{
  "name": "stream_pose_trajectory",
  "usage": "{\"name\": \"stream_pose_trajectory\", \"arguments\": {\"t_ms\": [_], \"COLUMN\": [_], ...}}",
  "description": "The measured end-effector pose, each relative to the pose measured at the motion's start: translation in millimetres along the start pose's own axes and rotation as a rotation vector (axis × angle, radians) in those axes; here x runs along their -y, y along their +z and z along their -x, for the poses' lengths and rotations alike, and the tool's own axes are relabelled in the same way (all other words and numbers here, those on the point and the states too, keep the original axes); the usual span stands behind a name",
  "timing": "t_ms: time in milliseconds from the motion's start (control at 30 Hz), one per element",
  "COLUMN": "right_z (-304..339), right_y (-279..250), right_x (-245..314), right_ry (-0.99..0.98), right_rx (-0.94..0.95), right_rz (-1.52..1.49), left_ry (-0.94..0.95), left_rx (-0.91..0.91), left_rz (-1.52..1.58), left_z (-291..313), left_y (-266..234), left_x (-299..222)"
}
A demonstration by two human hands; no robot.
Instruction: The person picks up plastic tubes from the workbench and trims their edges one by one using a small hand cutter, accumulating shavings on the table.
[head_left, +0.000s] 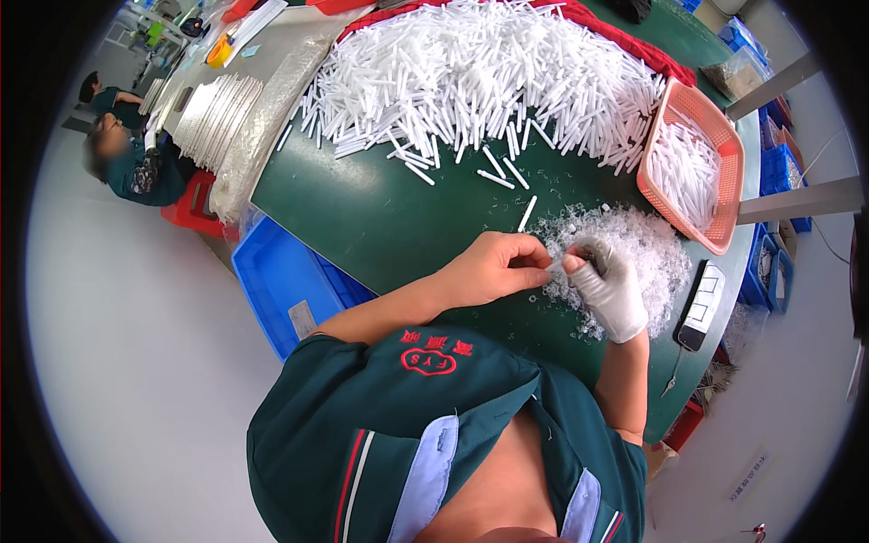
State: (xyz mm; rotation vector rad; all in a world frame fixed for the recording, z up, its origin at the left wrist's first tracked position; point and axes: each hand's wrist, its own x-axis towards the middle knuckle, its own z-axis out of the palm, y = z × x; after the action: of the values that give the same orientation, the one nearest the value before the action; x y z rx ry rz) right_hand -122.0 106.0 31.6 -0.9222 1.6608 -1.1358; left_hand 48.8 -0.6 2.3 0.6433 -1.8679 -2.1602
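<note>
My bare left hand (501, 267) is bent over the green table, its thumb and fingertips brought together in a pinch. Facing it, a little to the right, is my right hand (611, 288) in a pale fingerless-looking glove, fingers curled and thumb against them. Whatever either pinch holds is too small to make out. Under and beside the right hand spreads a heap of small clear plastic pieces (659, 256). One white tube (528, 214) lies alone just beyond my left fingers. Farther off, a large pile of similar white tubes (480, 72) covers the far part of the table.
A pink basket (646, 170) of white tubes stands at the right. A black-and-white device (701, 308) lies near the right table edge. Red cloth (625, 38) edges the pile. A blue bin (272, 285) sits below the table at left. Another person (136, 172) is seated far left.
</note>
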Motion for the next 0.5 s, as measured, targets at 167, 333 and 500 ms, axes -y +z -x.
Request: {"name": "stream_pose_trajectory", "arguments": {"t_ms": [167,333,500], "right_z": [-1.9,-16.8,-48.3], "right_y": [0.7,-54.1,-106.3], "right_x": [1.1,32.0,44.0], "right_ry": [-0.113,-0.100,-0.323], "right_rx": [0.035,-0.524,-0.886], "right_rz": [0.205,0.157,0.623], "left_ry": [0.099,0.157,0.240], "left_rx": [0.004,-0.284,-0.339], "left_rz": [-0.188,-0.688,-1.041], "left_z": [1.8,-9.2,-43.7], "left_y": [-2.4,-28.5,-23.0], "left_x": [1.2,6.2,18.8]}}
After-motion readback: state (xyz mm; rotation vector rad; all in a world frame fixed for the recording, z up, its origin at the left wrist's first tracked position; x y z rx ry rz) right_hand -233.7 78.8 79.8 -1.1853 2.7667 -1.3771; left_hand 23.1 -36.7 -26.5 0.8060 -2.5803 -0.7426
